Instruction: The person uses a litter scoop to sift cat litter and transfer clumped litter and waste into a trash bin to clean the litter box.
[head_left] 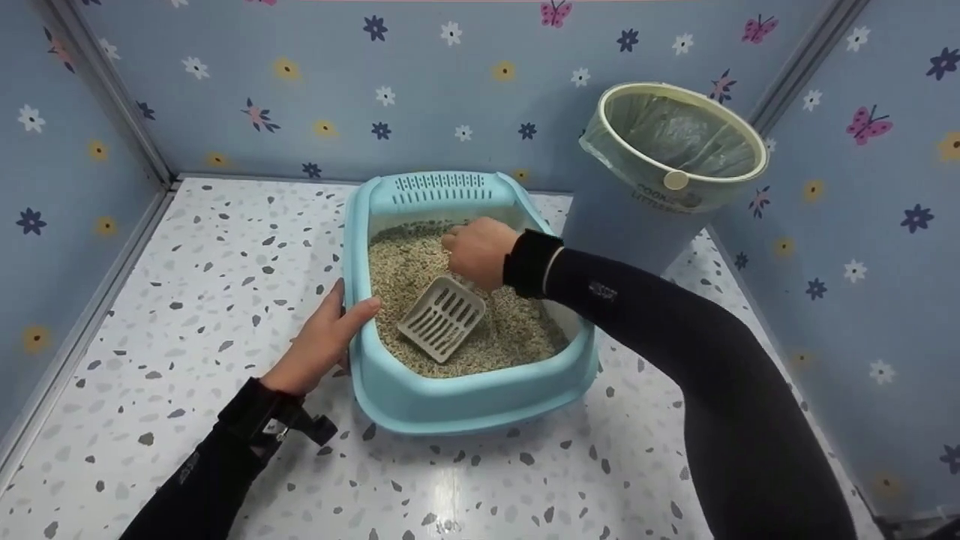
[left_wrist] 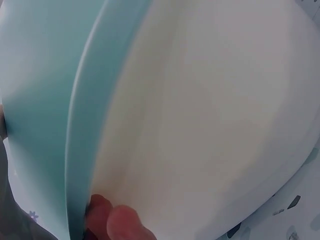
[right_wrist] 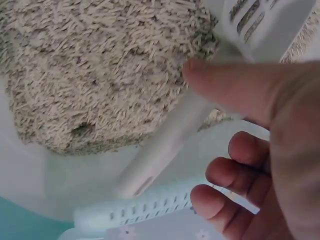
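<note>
A light blue litter box (head_left: 480, 401) stands on the floor with tan, pellet-like litter (head_left: 405, 270) inside. My left hand (head_left: 321, 341) grips its left rim, thumb on top. In the left wrist view, fingertips (left_wrist: 125, 223) show under the rim against the white outer wall. Over the litter, my right hand (head_left: 484, 251) holds a pale grey slotted litter scoop (head_left: 444, 319). The right wrist view has the thumb (right_wrist: 220, 82) across the scoop handle (right_wrist: 172, 135), with several fingers curled below it. The index finger is mostly hidden behind the handle. The scoop's slotted head lies at the litter surface.
A blue bin (head_left: 622, 225) with a cream rim and a translucent bag liner (head_left: 679, 135) stands behind the box at the right. Flower-printed blue panels (head_left: 300, 90) enclose the back and sides. The floor (head_left: 187, 300) is white with grey speckles.
</note>
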